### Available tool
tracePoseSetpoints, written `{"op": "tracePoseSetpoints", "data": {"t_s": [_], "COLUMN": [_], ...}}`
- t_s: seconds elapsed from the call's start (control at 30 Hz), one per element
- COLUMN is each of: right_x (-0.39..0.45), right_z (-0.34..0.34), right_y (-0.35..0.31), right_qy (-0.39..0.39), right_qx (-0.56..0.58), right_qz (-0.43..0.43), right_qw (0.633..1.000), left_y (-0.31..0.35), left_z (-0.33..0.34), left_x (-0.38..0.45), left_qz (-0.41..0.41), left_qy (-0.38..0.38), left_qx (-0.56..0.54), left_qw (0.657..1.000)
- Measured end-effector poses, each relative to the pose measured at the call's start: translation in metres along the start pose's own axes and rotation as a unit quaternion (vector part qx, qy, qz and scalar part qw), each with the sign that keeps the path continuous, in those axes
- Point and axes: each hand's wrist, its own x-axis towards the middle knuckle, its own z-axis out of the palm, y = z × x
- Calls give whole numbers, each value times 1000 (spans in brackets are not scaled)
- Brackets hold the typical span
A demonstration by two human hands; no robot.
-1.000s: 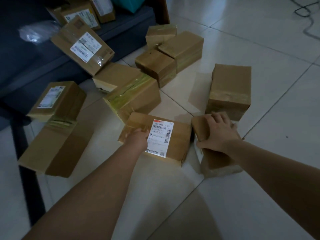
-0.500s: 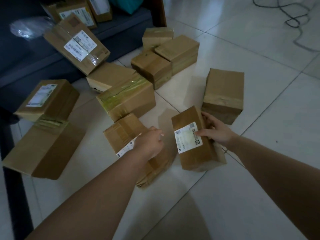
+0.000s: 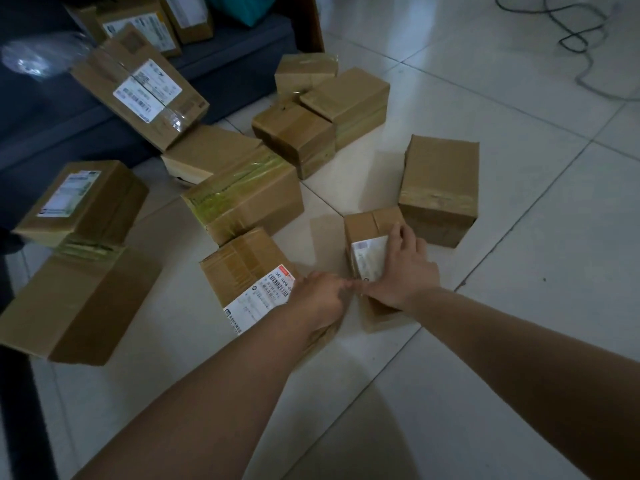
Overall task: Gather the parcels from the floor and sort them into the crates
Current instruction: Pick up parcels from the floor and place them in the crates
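Note:
Several brown cardboard parcels lie scattered on the white tiled floor. My left hand (image 3: pixel 317 301) grips the near right edge of a flat parcel with a white barcode label (image 3: pixel 247 277). My right hand (image 3: pixel 403 268) grips a small parcel (image 3: pixel 370 233) with a white label, fingers curled over its right side and thumb at its near corner. The two hands almost touch between the two parcels. No crate is in view.
An unlabelled box (image 3: pixel 440 188) stands just behind my right hand. More boxes cluster at centre (image 3: pixel 246 199), far centre (image 3: pixel 343 102) and left (image 3: pixel 79 299). Labelled parcels (image 3: pixel 142 88) lean on a dark sofa (image 3: pixel 239 60). Cables (image 3: pixel 581 32) lie far right.
Both hands turned and lifted their parcels, then brought them together. The small parcel was rolled so its label shows; the flat parcel was rotated with its label toward me.

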Motion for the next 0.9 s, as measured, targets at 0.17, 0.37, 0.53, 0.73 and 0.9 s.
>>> {"op": "tracePoseSetpoints", "data": {"t_s": [0.17, 0.37, 0.53, 0.73, 0.9], "right_x": [6, 20, 17, 19, 21], "right_z": [-2, -23, -13, -9, -9], "right_y": [-2, 24, 36, 23, 8], "right_qy": [-45, -74, -116, -96, -62], "right_qx": [-6, 245, 302, 266, 254], "right_qz": [37, 0, 5, -11, -16], "right_qw": [998, 967, 946, 959, 965], "left_y": [-17, -34, -44, -48, -39], "left_z": [-4, -8, -8, -6, -6], "left_x": [-2, -5, -5, -8, -11], "left_qz": [-37, -161, -162, -144, -123], "left_qy": [58, 106, 80, 78, 108], "left_qx": [9, 18, 22, 44, 27], "left_qw": [998, 981, 983, 986, 986]}}
